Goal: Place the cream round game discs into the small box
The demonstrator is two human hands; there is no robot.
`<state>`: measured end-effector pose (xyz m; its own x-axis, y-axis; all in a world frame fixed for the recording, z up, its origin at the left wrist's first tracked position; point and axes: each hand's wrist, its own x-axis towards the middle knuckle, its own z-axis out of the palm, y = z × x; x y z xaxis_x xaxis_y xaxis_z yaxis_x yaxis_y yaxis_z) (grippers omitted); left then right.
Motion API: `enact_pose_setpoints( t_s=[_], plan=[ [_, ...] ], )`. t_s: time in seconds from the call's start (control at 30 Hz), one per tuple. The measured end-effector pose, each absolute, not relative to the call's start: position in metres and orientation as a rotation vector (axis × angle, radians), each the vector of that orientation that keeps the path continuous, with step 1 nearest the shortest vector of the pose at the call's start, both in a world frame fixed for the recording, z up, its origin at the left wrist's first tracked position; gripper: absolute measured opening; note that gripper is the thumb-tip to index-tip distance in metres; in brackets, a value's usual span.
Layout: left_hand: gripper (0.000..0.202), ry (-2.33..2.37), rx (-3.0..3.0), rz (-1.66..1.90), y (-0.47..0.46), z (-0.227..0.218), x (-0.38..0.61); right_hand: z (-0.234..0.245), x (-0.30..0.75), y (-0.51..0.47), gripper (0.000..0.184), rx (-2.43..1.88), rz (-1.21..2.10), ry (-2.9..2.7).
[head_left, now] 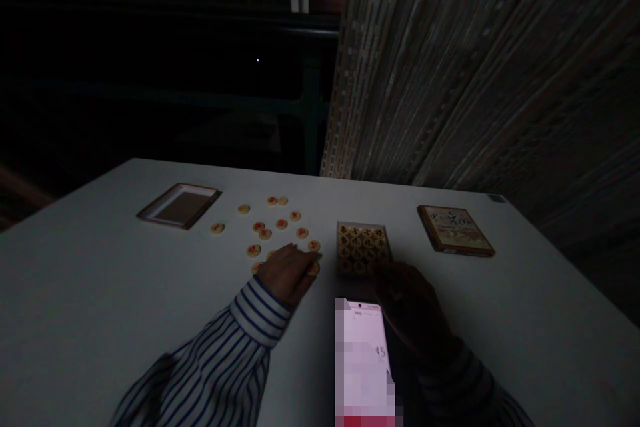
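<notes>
Several round wooden Chinese chess pieces [281,223] with red characters lie scattered on the white table. My left hand [287,273] is down among the near ones, fingers bent and closed at a Chinese chess piece [313,269] that shows beside the fingertips. Other pieces are partly hidden under this hand. To the right stands a clear plastic box [337,250] with rows of pieces bearing black characters. My right hand [413,307], dark in shadow, has its curled fingers against the box's near right corner; the fingertips are hard to make out.
A lit phone [365,353] lies in front of the box, by my right wrist. An open tray-like lid [180,205] lies at the left and a printed flat box [456,230] at the right. Behind the table's [90,267] far edge hangs a pleated curtain [400,67].
</notes>
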<state>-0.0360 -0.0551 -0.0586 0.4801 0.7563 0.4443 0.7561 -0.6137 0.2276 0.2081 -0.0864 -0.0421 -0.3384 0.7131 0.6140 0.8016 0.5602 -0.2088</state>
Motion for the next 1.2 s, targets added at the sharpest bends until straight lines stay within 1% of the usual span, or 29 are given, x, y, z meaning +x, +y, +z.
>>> enact_pose_setpoints(
  t_s=[0.2,0.37,0.5,0.6,0.7,0.83,0.97,1.1,1.2],
  plan=[
    [0.037,1.384,2.577,1.035,-0.059,-0.051,-0.031,-0.037,0.205,-0.087,0.015,-1.199,-0.16,-2.091],
    [0.033,1.298,2.328,1.281,-0.064,-0.045,-0.022,-0.038,0.205,-0.086,0.021,-1.145,-0.194,-2.133],
    [0.032,1.258,2.162,1.337,-0.066,-0.041,-0.014,-0.041,0.205,-0.086,0.02,-1.169,-0.199,-2.145],
    [0.026,1.25,1.937,1.373,-0.068,-0.039,-0.007,-0.039,0.203,-0.087,0.023,-1.194,-0.207,-2.131],
    [0.022,1.218,1.676,1.384,-0.071,-0.037,0.001,-0.031,0.2,-0.088,0.027,-1.181,-0.211,-2.132],
    [0.022,1.16,1.394,1.332,-0.073,-0.038,0.01,-0.024,0.199,-0.089,0.022,-1.181,-0.188,-2.116],
    [0.029,1.117,1.215,1.239,-0.07,-0.039,0.015,-0.035,0.203,-0.087,0.018,-1.191,-0.163,-2.105],
    [0.031,1.058,1.082,1.216,-0.059,-0.032,0.023,-0.045,0.207,-0.085,0.014,-1.226,-0.124,-2.084],
    [0.036,1.024,1.018,1.226,-0.05,-0.027,0.034,-0.042,0.208,-0.084,0.017,-1.273,-0.097,-2.063]
  ],
)
